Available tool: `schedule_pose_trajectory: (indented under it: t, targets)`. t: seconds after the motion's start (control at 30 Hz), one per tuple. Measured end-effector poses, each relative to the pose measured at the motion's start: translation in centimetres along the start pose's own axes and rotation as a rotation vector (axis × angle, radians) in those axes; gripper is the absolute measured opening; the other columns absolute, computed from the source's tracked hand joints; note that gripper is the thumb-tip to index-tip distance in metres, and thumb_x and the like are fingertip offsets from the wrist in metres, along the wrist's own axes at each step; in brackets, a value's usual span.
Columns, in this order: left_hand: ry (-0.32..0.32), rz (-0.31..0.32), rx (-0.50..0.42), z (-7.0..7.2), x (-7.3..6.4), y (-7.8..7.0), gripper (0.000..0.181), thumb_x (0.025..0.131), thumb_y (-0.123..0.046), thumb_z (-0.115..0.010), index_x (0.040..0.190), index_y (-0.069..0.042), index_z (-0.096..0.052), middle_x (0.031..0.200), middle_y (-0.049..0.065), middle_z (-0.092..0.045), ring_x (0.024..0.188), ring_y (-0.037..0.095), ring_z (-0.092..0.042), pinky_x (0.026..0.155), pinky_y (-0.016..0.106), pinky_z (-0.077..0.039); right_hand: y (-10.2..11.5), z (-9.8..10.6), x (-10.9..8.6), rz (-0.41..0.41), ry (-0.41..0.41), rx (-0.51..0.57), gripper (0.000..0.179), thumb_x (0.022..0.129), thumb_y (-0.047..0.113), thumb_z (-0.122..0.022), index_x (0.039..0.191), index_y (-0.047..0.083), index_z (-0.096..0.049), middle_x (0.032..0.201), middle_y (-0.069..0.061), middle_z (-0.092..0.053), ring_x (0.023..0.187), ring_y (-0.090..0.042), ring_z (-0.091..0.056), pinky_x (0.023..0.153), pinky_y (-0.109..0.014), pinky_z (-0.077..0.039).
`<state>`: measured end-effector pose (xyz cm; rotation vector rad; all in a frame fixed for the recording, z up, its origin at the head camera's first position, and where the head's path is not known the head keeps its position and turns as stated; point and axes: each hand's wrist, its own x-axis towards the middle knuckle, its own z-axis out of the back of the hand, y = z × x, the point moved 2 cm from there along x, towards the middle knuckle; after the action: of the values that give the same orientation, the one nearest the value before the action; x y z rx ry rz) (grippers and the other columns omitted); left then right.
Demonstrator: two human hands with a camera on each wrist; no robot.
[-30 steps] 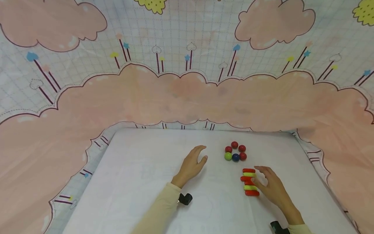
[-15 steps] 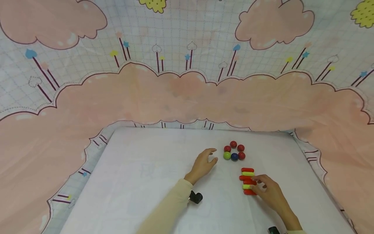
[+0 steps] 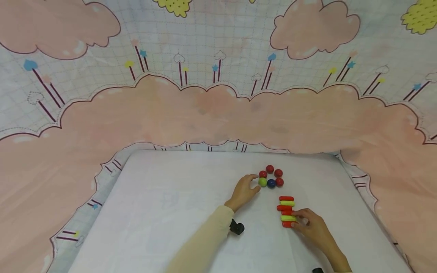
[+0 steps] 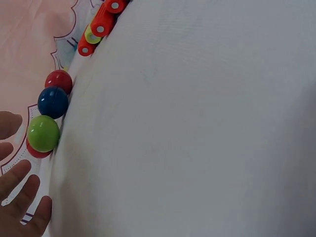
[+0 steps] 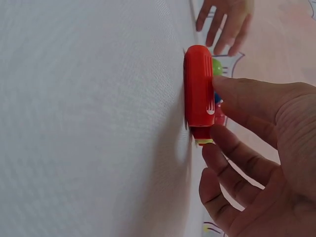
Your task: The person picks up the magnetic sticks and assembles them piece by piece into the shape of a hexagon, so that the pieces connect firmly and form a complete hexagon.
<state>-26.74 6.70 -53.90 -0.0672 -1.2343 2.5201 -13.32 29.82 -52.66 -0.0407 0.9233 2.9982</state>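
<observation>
My left hand (image 3: 244, 192), fingers parted, is just left of a ring of small glossy balls; its fingertips are close to the green ball (image 3: 262, 182). A blue ball (image 3: 271, 183) and several red balls (image 3: 278, 173) form the rest of the ring. Nearer to me lies a row of short, round-ended plastic rods, with red rods (image 3: 286, 198) and yellow-green rods (image 3: 287, 203) side by side. My right hand (image 3: 315, 229) is at the right ends of the nearer rods. In the right wrist view, its thumb overlaps the front red rod (image 5: 198, 89), with the fingers loosely bent and spread apart.
A white cloth-covered table (image 3: 164, 204) lies under everything. Behind it and at its sides hangs a patterned curtain (image 3: 211, 110) with pink clouds. A black wrist camera (image 3: 237, 227) sits at my left sleeve (image 3: 208, 240).
My left hand has moved right, from the bare cloth up to the green ball. My right hand has shifted down along the right ends of the rods, toward the nearer ones.
</observation>
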Motion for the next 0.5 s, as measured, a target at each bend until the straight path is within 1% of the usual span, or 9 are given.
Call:
schedule_pose_trajectory:
  t: [0.07,0.23,0.37,0.5]
  targets:
    - [-0.007,0.001,0.019,-0.2,0.2,-0.1,0.041,0.093,-0.023,-0.067,0.132,-0.012,-0.06,0.13,0.007,-0.063,0.124,0.023,-0.057,0.106,0.04,-0.044,0.0,-0.1,0.1,0.006,0.001,0.003,0.028,0.08,0.019,-0.081,0.106,0.015,-0.072,0.109,-0.002,-0.068,0.098,-0.019,-0.061,0.082,-0.033,-0.054]
    - [-0.01,0.013,0.051,-0.8,0.7,-0.3,0.04,0.093,-0.024,-0.068,0.131,-0.013,-0.06,0.128,0.006,-0.064,0.121,0.022,-0.059,0.104,0.038,-0.046,-0.1,-0.3,0.1,-0.005,0.006,-0.009,0.025,0.079,0.015,-0.081,0.102,0.016,-0.073,0.106,0.0,-0.068,0.093,-0.016,-0.061,0.076,-0.024,-0.053]
    - [-0.041,0.005,0.062,-1.2,1.1,-0.5,0.038,0.091,-0.024,-0.069,0.127,-0.012,-0.063,0.121,0.006,-0.066,0.114,0.022,-0.061,0.099,0.037,-0.048,-0.2,-0.2,0.0,-0.012,0.011,-0.011,0.026,0.078,0.013,-0.081,0.102,0.016,-0.073,0.106,0.0,-0.067,0.092,-0.015,-0.06,0.076,-0.024,-0.053]
    - [-0.068,0.016,0.086,-1.6,1.3,-0.5,0.035,0.09,-0.025,-0.07,0.122,-0.012,-0.066,0.117,0.006,-0.068,0.109,0.021,-0.062,0.096,0.038,-0.048,-0.3,-0.2,0.0,-0.014,0.014,-0.006,0.026,0.077,0.013,-0.082,0.102,0.015,-0.073,0.105,-0.001,-0.066,0.093,-0.016,-0.06,0.077,-0.024,-0.053]
